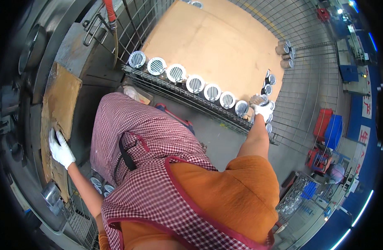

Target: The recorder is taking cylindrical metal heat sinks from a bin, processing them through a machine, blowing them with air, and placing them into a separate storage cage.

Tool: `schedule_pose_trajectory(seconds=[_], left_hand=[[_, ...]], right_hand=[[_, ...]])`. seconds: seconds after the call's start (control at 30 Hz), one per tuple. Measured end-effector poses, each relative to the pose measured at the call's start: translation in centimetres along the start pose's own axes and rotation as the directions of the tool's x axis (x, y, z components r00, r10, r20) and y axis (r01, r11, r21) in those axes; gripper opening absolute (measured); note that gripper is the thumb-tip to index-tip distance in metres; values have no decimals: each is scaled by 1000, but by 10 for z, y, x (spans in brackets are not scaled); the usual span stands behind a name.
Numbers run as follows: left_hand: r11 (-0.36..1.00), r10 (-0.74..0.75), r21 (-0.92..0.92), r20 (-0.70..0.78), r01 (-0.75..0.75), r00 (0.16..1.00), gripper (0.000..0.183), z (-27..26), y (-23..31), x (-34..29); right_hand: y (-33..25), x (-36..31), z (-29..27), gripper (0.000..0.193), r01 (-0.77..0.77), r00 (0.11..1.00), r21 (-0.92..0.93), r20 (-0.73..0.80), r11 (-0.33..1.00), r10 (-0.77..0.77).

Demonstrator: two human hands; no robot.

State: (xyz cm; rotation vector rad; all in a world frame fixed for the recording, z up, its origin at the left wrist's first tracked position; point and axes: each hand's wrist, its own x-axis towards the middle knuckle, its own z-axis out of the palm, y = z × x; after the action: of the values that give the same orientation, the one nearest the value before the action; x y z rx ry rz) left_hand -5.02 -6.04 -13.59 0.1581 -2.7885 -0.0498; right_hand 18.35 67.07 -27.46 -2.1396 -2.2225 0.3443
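Note:
My left hand (61,148), in a white glove, lies with fingers stretched out on a worn wooden board (62,98) at the left. My right arm reaches forward to the near right corner of a wire cage. There my gloved right hand (263,111) is closed around a short metal vent cap (257,100); its fingertips are partly hidden. More caps stand close about that hand. A row of round louvred vent caps (195,84) runs along the near edge of a brown cardboard sheet (212,37), their slatted faces turned up toward me.
Wire mesh walls (306,62) surround the cardboard sheet. Several caps (286,63) stand along its right edge. A red hose (109,10) hangs at the upper left. Red (323,124) and blue bins (334,131) stand at the right, with a person (336,173) working beyond.

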Motion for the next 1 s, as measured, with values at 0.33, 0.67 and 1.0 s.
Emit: schedule_pose_trajectory(seconds=[0.33, 0.67, 1.0], left_hand=[[1000, -14, -3, 14, 14, 1000, 54, 1, 0, 6], [998, -57, 26, -36, 58, 998, 47, 5, -6, 2], [997, -40, -70, -216, 25, 976, 30, -20, 19, -2]], right_hand=[[107, 52, 105, 86, -51, 995, -66, 78, 997, 56], [-4, -3, 48, 55, 53, 990, -146, 136, 988, -33], [-331, -226, -30, 52, 875, 156, 474, -463, -96, -873]])
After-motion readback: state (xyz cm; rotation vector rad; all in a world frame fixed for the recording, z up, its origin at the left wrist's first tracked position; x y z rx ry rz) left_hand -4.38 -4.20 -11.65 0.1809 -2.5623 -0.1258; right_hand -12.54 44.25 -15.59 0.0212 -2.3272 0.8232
